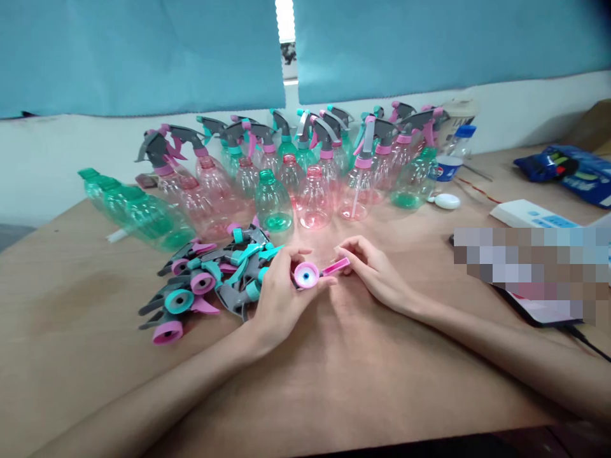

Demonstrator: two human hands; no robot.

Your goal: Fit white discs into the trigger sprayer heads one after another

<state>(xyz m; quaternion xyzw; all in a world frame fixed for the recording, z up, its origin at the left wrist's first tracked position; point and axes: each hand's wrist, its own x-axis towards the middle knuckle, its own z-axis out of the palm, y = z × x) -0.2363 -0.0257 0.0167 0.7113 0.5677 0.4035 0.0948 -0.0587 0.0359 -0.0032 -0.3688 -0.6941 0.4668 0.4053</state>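
My left hand (284, 296) is closed around a spray head, whose pink collar (306, 275) faces me with a dark hole in its white middle. The pink trigger (336, 266) of this spray head points right. At its tip, my right hand (367, 270) has thumb and fingers bent together in a pinch. Left of my left hand lies a pile of loose spray heads (203, 284), grey with pink or teal collars and triggers. Beyond my hands stand a clear pink bottle (315, 198) and a green bottle (273, 202), both without spray heads.
Several bottles with spray heads (327, 143) crowd the back of the wooden table (334, 381). Green bottles (153, 213) lie tilted at the left. To the right are a white power strip (534, 214), a blue packet (573, 168), a blue-capped bottle (461, 143) and a partly blurred phone-like device (537, 308).
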